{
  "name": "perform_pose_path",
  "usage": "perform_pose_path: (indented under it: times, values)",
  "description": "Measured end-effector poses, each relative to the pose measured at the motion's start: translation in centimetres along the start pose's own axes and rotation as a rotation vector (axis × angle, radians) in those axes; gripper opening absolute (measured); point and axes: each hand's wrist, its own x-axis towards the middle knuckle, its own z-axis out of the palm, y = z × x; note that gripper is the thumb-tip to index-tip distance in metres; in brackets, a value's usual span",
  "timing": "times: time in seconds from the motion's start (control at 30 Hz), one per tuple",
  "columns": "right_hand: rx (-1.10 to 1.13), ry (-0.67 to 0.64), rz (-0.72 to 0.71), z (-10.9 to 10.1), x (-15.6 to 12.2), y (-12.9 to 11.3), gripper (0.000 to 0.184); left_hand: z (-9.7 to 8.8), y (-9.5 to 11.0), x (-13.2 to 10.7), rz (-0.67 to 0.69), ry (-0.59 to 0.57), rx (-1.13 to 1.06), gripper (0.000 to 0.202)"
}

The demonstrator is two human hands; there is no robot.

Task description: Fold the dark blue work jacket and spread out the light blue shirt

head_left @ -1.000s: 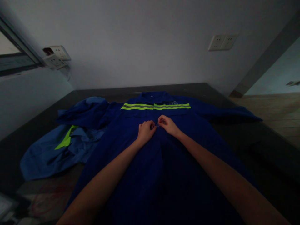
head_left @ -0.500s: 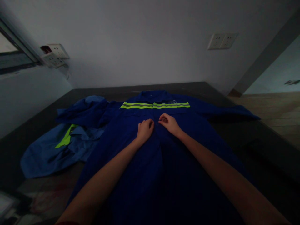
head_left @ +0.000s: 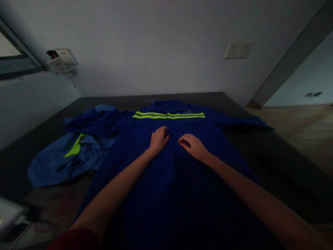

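A dark blue work garment (head_left: 197, 130) with a collar and yellow-green reflective chest bands lies front side up, spread over a dark table. My left hand (head_left: 159, 138) rests on its front, just left of the middle seam and below the band. Its fingers are loosely bent and apart, with no cloth visibly pinched. To the right of the seam is my right hand (head_left: 191, 145), thumb and fingers curved with a gap between them and nothing visible inside. Deep shadow hides the lower part of the garment.
A crumpled lighter blue garment (head_left: 57, 166) with a yellow-green strip lies left, partly under the dark blue sleeve. The dark tabletop (head_left: 208, 98) meets the wall behind. Wall sockets (head_left: 238, 50) are at the right, and more sockets (head_left: 62, 60) at the left corner.
My right hand has drawn back toward me, away from the seam, its pinched fingers now loosened. My left hand has opened slightly, its fingers reaching farther up the garment. The view has shifted a little.
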Motion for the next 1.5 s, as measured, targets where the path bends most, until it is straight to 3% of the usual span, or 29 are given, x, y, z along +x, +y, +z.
perform_pose_path:
  times: [0.2, 0.37, 0.67, 0.77, 0.93, 1.03, 1.17, 1.3, 1.5]
  values:
    - [-0.257, -0.112, -0.066, -0.5, -3.8, -1.5, 0.029, 0.0, 0.0, -0.2, 0.249, 0.016, 0.201, 0.025]
    - [-0.296, -0.113, -0.078, -0.6, -6.1, -1.9, 0.036, 0.1, 0.1, -0.2, 0.378, -0.020, 0.353, 0.027]
    - [-0.311, -0.085, -0.081, 1.1, -7.4, -0.7, 0.037, -0.2, -0.7, -1.7, 0.300, -0.073, 0.160, 0.044]
    - [-0.325, -0.090, -0.088, 0.6, -7.2, -1.2, 0.035, -1.7, -0.1, -2.5, 0.284, -0.057, 0.035, 0.044]
    - [-0.346, 0.058, 0.039, -1.0, -5.6, -4.3, 0.015, -4.9, 1.8, -5.1, 0.205, -0.147, -0.253, 0.023]
    - [-0.304, -0.061, 0.138, -0.6, -4.0, -6.2, 0.006, -5.3, 2.7, -6.6, 0.090, -0.257, -0.274, 0.017]
    - [-0.393, -0.294, 0.261, 1.5, -2.8, -7.1, 0.016, -4.2, 3.1, -7.7, 0.016, -0.325, -0.148, 0.009]
    - [-0.534, -0.309, 0.287, 2.6, -3.1, -7.0, 0.018, -3.3, 2.9, -8.5, 0.088, -0.293, -0.042, 0.010]
    - [-0.419, -0.302, 0.316, 1.7, -3.6, -6.8, 0.015, -2.9, 2.6, -9.1, 0.122, -0.265, -0.033, 0.014]
